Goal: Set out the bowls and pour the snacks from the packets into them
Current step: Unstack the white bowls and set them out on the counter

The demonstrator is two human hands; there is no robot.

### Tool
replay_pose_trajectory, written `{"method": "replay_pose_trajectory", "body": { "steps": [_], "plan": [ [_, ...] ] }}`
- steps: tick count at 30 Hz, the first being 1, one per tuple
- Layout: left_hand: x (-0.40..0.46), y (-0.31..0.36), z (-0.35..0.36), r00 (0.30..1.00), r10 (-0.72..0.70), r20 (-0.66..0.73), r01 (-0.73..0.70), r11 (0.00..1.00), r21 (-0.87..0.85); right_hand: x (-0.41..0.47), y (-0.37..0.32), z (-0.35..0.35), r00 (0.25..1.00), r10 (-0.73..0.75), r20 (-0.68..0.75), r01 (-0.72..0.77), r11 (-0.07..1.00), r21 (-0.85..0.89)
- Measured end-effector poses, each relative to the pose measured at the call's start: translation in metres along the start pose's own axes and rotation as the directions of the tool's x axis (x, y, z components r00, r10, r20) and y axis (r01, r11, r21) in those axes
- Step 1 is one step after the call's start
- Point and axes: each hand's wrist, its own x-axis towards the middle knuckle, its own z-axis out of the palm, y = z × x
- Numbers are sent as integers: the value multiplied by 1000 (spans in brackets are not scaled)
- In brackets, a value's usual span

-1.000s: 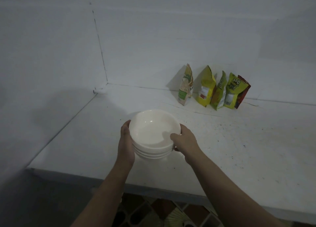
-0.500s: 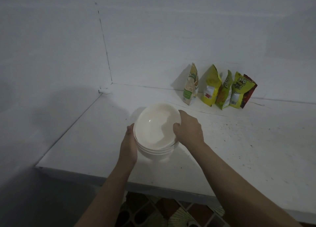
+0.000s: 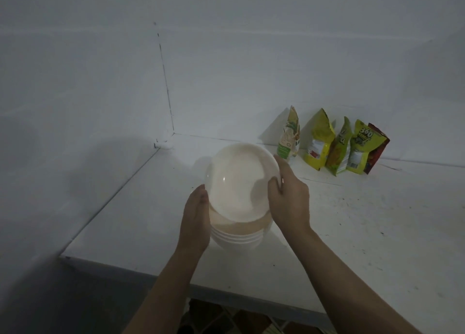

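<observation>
A stack of white bowls point(image 3: 237, 238) stands on the white counter point(image 3: 352, 233). My right hand point(image 3: 289, 200) grips the right rim of the top bowl point(image 3: 239, 180), thumb inside, and holds it lifted and tilted above the stack. My left hand point(image 3: 197, 218) holds the left side of the stack. Several snack packets lean on the back wall: a white and green one point(image 3: 289, 138), a yellow one point(image 3: 318, 142), a narrow yellow-green one point(image 3: 339, 148), a yellow one marked 360 point(image 3: 362, 147) and a red one point(image 3: 377, 146) behind it.
The counter meets white walls at a corner point(image 3: 163, 145) on the far left. Its front edge point(image 3: 226, 287) runs below my forearms, with a patterned floor point(image 3: 226, 318) beneath. Dark specks dot the counter on the right.
My right hand has lifted the top bowl off the stack and tipped it up, away from me. The view has shifted so the packets sit further right.
</observation>
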Motion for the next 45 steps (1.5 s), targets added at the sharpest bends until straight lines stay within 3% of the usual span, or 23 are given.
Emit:
{"method": "replay_pose_trajectory", "body": {
  "steps": [6, 12, 14, 18, 20, 25, 28, 31, 35, 40, 45],
  "plan": [
    [4, 40, 13, 996, 79, -27, -77, 994, 78, 12, -11, -26, 993, 84, -78, -56, 950, 308],
    [19, 68, 53, 998, 49, 34, -43, 986, -164, 29, 3, -61, 979, 153, -132, -77, 887, 455],
    [19, 83, 75, 993, 23, 112, 16, 942, -336, 34, 10, -78, 979, 153, -137, -73, 882, 465],
    [12, 113, 132, 943, -42, 329, 261, 706, -659, 46, 34, -117, 981, 134, -142, -61, 903, 426],
    [7, 124, 166, 918, -82, 388, 347, 638, -688, 57, 55, -139, 977, 165, -134, -100, 912, 397],
    [-7, 137, 253, 895, -133, 425, 412, 607, -679, 78, 105, -204, 979, 173, -105, -124, 924, 361],
    [-15, 140, 305, 878, -150, 455, 442, 618, -650, 88, 138, -242, 964, 152, -219, -91, 960, 265],
    [-18, 138, 353, 853, -176, 491, 481, 628, -612, 100, 175, -274, 929, 158, -336, -93, 975, 202],
    [-23, 122, 409, 854, -244, 460, 496, 651, -574, 106, 229, -307, 881, 264, -393, -151, 943, 295],
    [-31, 99, 481, 798, -362, 481, 592, 619, -516, 109, 307, -347, 717, 560, -416, -255, 765, 591],
    [-48, 83, 534, 764, -418, 491, 641, 577, -506, 112, 388, -374, 575, 718, -392, -331, 642, 692]
  ]
}}
